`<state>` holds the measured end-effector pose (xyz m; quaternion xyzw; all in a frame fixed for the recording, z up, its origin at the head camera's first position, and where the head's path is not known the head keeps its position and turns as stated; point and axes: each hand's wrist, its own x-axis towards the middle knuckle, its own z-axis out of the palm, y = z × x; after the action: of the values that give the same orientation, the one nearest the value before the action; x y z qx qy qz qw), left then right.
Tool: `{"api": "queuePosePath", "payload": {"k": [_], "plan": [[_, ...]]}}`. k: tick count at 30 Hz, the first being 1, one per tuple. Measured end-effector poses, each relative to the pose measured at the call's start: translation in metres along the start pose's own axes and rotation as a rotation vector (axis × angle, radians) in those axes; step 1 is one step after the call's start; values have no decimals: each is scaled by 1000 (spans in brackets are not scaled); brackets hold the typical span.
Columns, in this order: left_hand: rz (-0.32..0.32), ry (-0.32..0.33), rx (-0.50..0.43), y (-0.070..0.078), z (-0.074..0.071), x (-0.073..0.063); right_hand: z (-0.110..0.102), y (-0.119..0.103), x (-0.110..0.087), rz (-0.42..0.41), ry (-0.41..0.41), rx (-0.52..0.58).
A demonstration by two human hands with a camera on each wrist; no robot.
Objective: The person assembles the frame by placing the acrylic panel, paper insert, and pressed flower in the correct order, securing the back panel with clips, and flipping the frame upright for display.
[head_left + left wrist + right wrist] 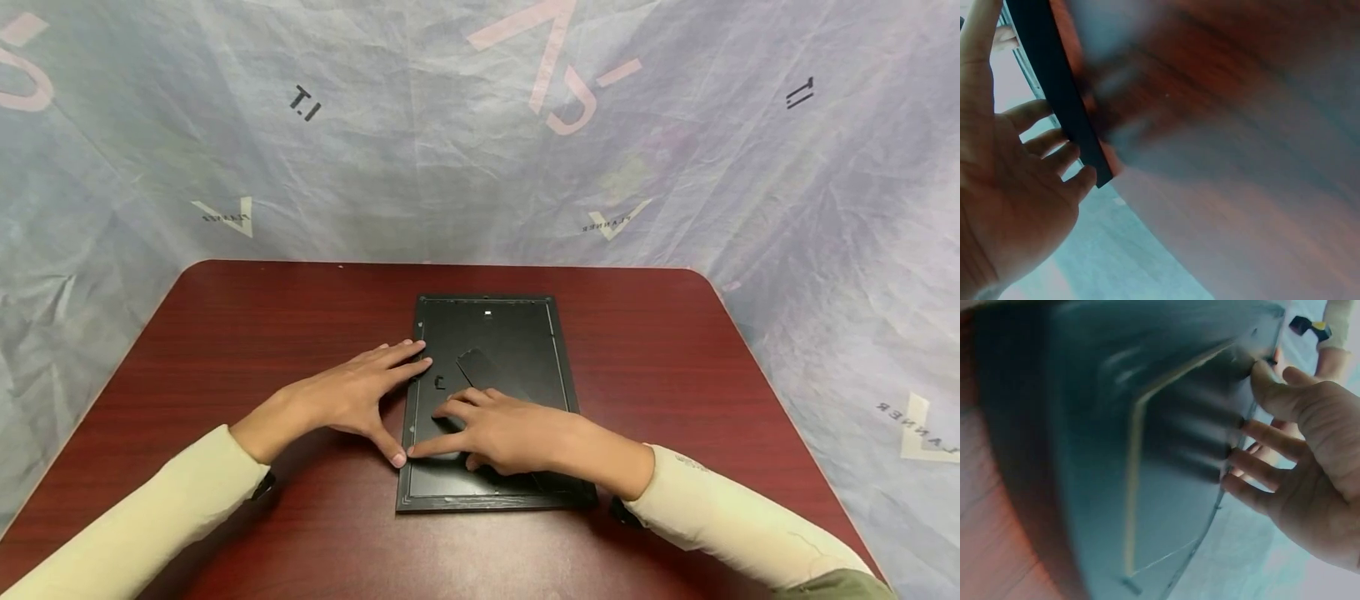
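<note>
A black picture frame (517, 329) lies face down on the table, its back board (1175, 456) showing. On that board are a slanted stand leg (480, 367) and a small dark hanger (439, 382). My left hand (348, 392) rests along the frame's left side with fingers spread; the left wrist view shows its fingertips at the black rim (1060, 81). Across the lower half of the back reaches my right hand (517, 433). Its index finger stretches to the left rim, right by the left thumb, while the other fingers bend loosely over the board.
The reddish-brown table (637, 350) has rounded far corners and extends on both sides of the frame. A wrinkled grey cloth (420, 167) with printed letters hangs behind and beside it. Pale sleeves (165, 508) cover both forearms.
</note>
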<state>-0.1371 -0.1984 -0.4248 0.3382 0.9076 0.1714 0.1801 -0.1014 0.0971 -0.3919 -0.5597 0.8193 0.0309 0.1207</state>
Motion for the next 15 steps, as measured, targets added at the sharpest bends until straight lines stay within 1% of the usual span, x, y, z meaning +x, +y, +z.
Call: {"api": "queuePosePath", "payload": {"k": [3,6,11,15], "plan": [[3,2,23,3,-3,1,-1,-5,3,19,-28,-44],[-2,-4,36,6,-5,2,-3,-8,5,41,-37,-72],[-21,-11,40,6,-5,1,-4,-12,8,45,-21,-101],[-12,4,47,4,-4,0,-5,-14,9,44,-8,-127]]}}
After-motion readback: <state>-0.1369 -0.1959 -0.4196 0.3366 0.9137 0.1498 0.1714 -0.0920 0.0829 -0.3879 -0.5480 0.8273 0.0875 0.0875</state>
